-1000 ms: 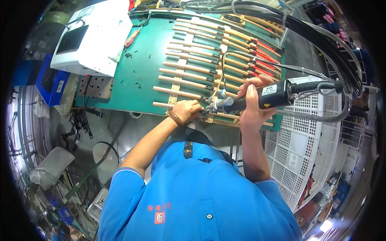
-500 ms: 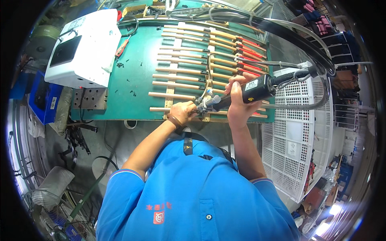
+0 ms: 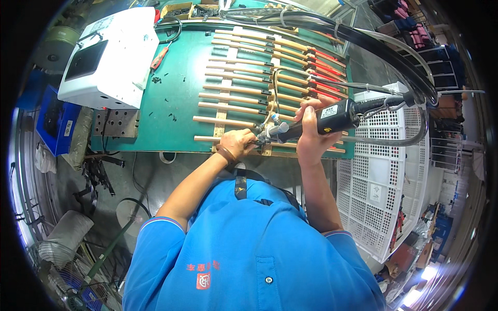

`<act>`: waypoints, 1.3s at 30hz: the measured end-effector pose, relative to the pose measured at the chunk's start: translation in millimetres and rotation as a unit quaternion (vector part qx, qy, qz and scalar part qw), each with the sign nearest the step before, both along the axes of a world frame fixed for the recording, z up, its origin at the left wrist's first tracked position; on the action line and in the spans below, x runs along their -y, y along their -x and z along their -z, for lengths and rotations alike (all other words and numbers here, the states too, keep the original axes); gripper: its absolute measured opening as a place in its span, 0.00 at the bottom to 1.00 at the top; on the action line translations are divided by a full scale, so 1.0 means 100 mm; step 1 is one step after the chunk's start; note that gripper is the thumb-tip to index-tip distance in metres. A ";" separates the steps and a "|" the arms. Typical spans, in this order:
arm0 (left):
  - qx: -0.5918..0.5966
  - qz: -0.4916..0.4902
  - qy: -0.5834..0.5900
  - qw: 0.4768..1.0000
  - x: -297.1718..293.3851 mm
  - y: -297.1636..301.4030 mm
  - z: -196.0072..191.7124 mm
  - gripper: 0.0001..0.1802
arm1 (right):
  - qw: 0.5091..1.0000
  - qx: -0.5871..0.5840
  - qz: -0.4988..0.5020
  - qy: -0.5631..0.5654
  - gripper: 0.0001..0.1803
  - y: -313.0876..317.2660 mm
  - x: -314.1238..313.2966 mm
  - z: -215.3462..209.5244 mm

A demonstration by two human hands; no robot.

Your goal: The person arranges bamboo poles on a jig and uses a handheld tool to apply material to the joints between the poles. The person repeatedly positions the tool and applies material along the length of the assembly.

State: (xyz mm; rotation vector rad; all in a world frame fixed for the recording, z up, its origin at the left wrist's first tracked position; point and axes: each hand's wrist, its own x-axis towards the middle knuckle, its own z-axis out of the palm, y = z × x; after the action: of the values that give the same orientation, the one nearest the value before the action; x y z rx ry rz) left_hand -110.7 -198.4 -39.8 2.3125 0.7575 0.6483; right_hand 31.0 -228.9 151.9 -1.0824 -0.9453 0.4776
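My right hand (image 3: 309,136) grips a black powered screwdriver (image 3: 332,117) with a cable running off to the right. Its tip points left and down at the nearest wooden slat (image 3: 205,139) of a rack of several light wooden slats (image 3: 236,83) on a green bench top (image 3: 176,98). My left hand (image 3: 237,144) rests on that near slat, fingers pinched right at the driver's tip; what they pinch is too small to make out. Red-handled pieces (image 3: 324,85) sit at the right ends of the slats.
A white boxy machine with a dark screen (image 3: 106,59) stands at the bench's left. A red-handled screwdriver (image 3: 158,57) and small dark screws (image 3: 168,101) lie on the green top. White plastic lattice crates (image 3: 384,192) stand at right. Black cables (image 3: 373,44) arc overhead.
The head view has shifted, so the bench sits a little higher in the picture. Both hands stay at the near slat, with the driver tip still beside my left fingers.
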 end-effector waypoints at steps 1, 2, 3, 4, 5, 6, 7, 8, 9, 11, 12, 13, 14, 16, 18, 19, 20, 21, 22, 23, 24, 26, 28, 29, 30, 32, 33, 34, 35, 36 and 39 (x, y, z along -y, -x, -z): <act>-0.003 -0.001 0.000 1.000 0.00 0.00 0.00 0.09 | 1.000 0.004 0.001 0.002 0.20 0.00 0.00 0.00; -0.003 0.000 -0.001 1.000 0.00 0.00 0.01 0.09 | 1.000 0.005 -0.001 -0.002 0.20 0.01 0.01 0.00; -0.003 0.000 -0.002 1.000 0.00 0.00 0.01 0.09 | 1.000 0.007 -0.003 -0.006 0.20 0.01 0.01 0.00; -0.003 0.000 -0.003 1.000 0.00 0.00 0.01 0.09 | 1.000 0.009 -0.005 -0.011 0.20 0.02 0.01 0.00; -0.007 0.002 -0.002 1.000 0.00 0.00 0.00 0.10 | 1.000 0.010 -0.003 -0.006 0.20 0.01 0.01 0.01; -0.012 0.004 -0.002 1.000 0.00 0.00 -0.01 0.10 | 1.000 0.010 -0.002 -0.002 0.20 0.01 0.02 0.02; -0.016 0.006 -0.001 1.000 0.00 -0.01 -0.02 0.10 | 1.000 0.011 0.000 0.003 0.20 0.01 0.03 0.03; -0.018 0.006 0.001 1.000 0.00 0.00 -0.01 0.10 | 1.000 0.005 -0.003 0.001 0.20 0.02 0.03 0.03; -0.021 0.005 0.003 1.000 0.00 0.00 -0.01 0.10 | 1.000 -0.001 -0.006 -0.002 0.20 0.06 0.02 0.03; -0.020 0.009 0.007 1.000 0.00 0.01 0.02 0.11 | 1.000 -0.003 -0.007 -0.004 0.19 0.09 0.01 0.03; -0.017 0.012 0.008 1.000 -0.01 0.02 0.03 0.11 | 1.000 0.001 -0.006 -0.004 0.19 0.10 0.01 0.05; -0.013 0.016 0.010 1.000 -0.01 0.03 0.04 0.12 | 1.000 0.005 -0.006 -0.004 0.19 0.11 0.00 0.06; -0.034 0.011 0.006 0.999 -0.02 0.04 0.01 0.12 | 1.000 0.001 -0.006 -0.012 0.18 0.13 -0.02 0.06; -0.075 0.000 0.000 0.997 -0.01 0.05 -0.05 0.13 | 1.000 -0.009 -0.008 -0.028 0.16 0.17 -0.04 0.07; -0.061 -0.004 -0.005 0.998 -0.01 0.05 -0.05 0.13 | 0.999 -0.025 0.002 -0.020 0.15 0.20 -0.04 0.09; -0.054 -0.006 -0.008 0.998 -0.01 0.05 -0.04 0.13 | 0.999 -0.033 0.007 -0.016 0.15 0.21 -0.04 0.10; -0.051 0.000 0.000 0.999 -0.01 0.05 -0.02 0.12 | 0.999 -0.029 0.006 -0.013 0.16 0.21 -0.03 0.10; -0.047 0.007 0.007 0.999 -0.02 0.06 -0.01 0.11 | 1.000 -0.025 0.006 -0.009 0.17 0.18 -0.01 0.10; -0.044 0.013 0.014 0.999 -0.03 0.06 0.01 0.11 | 1.000 -0.021 0.006 -0.005 0.17 0.16 -0.01 0.09; -0.042 0.018 0.033 0.998 -0.03 0.06 0.01 0.11 | 1.000 -0.023 0.010 -0.013 0.16 0.16 -0.01 0.07; -0.037 0.016 0.039 0.998 -0.03 0.06 0.01 0.11 | 1.000 -0.012 0.010 -0.016 0.16 0.13 -0.01 0.08; -0.026 0.012 0.051 0.998 -0.03 0.05 0.00 0.12 | 1.000 0.011 0.012 -0.021 0.15 0.07 -0.02 0.11; -0.021 0.003 0.074 0.997 -0.03 0.03 -0.04 0.13 | 0.999 0.016 0.017 -0.022 0.14 0.06 -0.01 0.10; -0.019 -0.002 0.085 0.996 -0.04 0.03 -0.07 0.13 | 0.999 0.021 0.015 -0.019 0.14 0.06 0.00 0.09; -0.003 -0.003 0.077 0.997 -0.05 0.03 -0.06 0.14 | 0.999 0.026 0.012 -0.016 0.13 0.06 0.00 0.07; 0.031 -0.004 0.061 0.998 -0.07 0.02 -0.01 0.15 | 0.999 0.023 0.018 -0.014 0.14 0.09 0.00 0.05; 0.051 -0.005 0.052 0.997 -0.08 0.01 0.04 0.14 | 0.999 0.021 0.020 -0.014 0.14 0.11 0.00 0.03; 0.070 -0.007 0.044 0.997 -0.09 0.00 0.10 0.14 | 0.999 0.011 0.019 -0.026 0.14 0.14 -0.02 -0.01; 0.088 -0.009 0.036 0.995 -0.10 0.00 0.11 0.14 | 0.999 0.000 0.018 -0.038 0.14 0.18 -0.03 -0.06; 0.094 -0.005 0.041 0.995 -0.11 0.01 0.11 0.13 | 0.999 -0.010 0.016 -0.051 0.15 0.20 -0.04 -0.08; 0.114 0.009 0.055 0.992 -0.13 0.02 0.14 0.13 | 0.999 -0.025 0.016 -0.046 0.16 0.19 -0.06 -0.06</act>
State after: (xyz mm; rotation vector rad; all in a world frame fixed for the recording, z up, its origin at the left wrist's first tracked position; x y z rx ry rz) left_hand -112.4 -185.5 -54.1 2.0981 0.6493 0.8249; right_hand 12.3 -223.1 157.7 -0.9967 -0.8957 0.4305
